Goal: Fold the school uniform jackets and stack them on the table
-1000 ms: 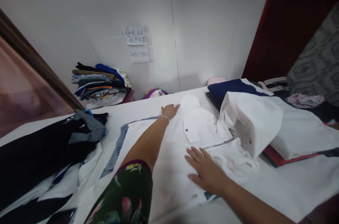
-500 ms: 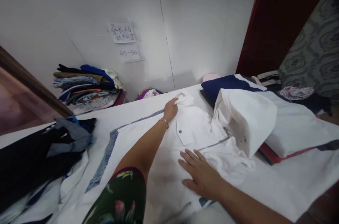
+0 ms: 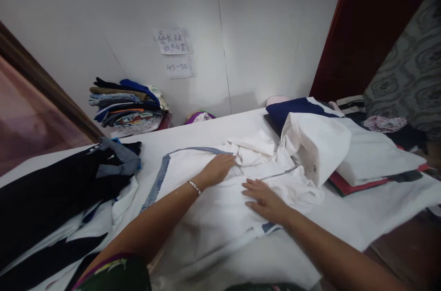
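Note:
A white hooded jacket (image 3: 210, 208) lies spread on the white-covered table, its hood (image 3: 317, 142) bunched up at the right end. A metal zipper runs from its middle toward the hood. Frayed blue denim (image 3: 156, 183) borders the white cloth on the left and far sides. My left hand (image 3: 217, 170), with a bracelet at the wrist, rests on the jacket beside a crumpled, folded-over part, its fingers stretched out and holding nothing. Closer to the hood, my right hand (image 3: 264, 200) lies flat on the jacket with fingers apart.
Dark clothes (image 3: 65, 190) are heaped at the left. A stack of folded clothes (image 3: 129, 105) stands by the wall. Folded navy cloth (image 3: 299, 109) and a light garment (image 3: 375, 151) lie at the right. Handwritten paper signs (image 3: 174, 42) hang on the wall.
My left hand has come nearer, letting go of the jacket's far edge, and that part now lies folded over and crumpled. My right hand stays flat on the jacket. The view has shifted slightly.

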Available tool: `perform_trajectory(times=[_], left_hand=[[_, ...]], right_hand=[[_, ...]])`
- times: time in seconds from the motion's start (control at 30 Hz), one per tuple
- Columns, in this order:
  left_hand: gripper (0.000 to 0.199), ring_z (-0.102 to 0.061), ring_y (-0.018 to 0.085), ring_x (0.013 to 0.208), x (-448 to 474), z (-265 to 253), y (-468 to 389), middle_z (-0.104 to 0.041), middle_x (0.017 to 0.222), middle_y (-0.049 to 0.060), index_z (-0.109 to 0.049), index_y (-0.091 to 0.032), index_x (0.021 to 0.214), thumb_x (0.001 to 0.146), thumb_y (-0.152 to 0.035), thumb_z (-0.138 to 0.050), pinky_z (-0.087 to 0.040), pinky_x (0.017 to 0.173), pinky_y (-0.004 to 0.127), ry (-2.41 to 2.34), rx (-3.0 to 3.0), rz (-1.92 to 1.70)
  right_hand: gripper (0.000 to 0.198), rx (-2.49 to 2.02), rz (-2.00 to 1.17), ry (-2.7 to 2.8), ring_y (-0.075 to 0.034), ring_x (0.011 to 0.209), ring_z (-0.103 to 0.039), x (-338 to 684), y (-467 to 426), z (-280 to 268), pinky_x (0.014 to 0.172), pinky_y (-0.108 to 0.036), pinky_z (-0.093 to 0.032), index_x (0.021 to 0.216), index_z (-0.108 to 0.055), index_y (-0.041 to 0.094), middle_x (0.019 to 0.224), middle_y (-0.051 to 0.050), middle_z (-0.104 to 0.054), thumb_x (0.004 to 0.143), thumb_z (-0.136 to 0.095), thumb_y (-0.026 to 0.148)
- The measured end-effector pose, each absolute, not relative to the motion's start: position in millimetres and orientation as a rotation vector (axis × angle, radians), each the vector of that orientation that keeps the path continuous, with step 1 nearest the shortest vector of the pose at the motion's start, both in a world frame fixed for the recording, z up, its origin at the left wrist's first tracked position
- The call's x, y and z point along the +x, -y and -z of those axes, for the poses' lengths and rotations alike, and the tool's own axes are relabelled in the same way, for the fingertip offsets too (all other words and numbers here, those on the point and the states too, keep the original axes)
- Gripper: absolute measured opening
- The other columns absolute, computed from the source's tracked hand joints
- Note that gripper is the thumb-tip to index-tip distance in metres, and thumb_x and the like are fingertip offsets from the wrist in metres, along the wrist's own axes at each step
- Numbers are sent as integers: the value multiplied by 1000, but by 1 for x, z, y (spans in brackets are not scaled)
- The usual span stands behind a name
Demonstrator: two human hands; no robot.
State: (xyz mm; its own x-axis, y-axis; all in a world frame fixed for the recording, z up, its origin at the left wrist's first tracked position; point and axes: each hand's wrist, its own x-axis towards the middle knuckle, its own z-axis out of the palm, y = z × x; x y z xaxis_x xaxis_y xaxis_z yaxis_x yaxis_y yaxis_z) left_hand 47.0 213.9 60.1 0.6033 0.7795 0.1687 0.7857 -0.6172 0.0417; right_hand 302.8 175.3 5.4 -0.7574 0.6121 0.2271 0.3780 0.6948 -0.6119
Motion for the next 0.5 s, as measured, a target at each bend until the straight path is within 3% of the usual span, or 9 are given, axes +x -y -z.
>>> perform_trajectory(times=[0.17,0.33,0.5], left_hand=[[51,-42,22,133,-13,-65,-224,-50,142,8,-52,-22,133,83,-15,-43,-30,113,45,1812,-2453,357],[61,-33,24,139,-64,-69,-238,-42,148,11,-46,-17,138,78,-8,-41,-25,114,46,2227,-2109,86],[64,-47,29,127,-85,-67,-246,-60,128,16,-52,-18,131,70,-4,-44,-25,109,55,2368,-2008,-37]], right_hand=[[35,-655,-584,2269,-24,122,-55,293,-209,-47,106,-48,-39,118,-66,27,121,-6,-67,94,-41,36],[38,-1174,-382,2370,-19,125,-51,249,-279,-98,107,-36,-38,124,-62,19,131,-6,-60,94,-39,26],[38,-1408,-420,2479,-27,119,-56,212,-327,-90,98,-38,-43,119,-63,12,125,-15,-63,90,-51,34]])
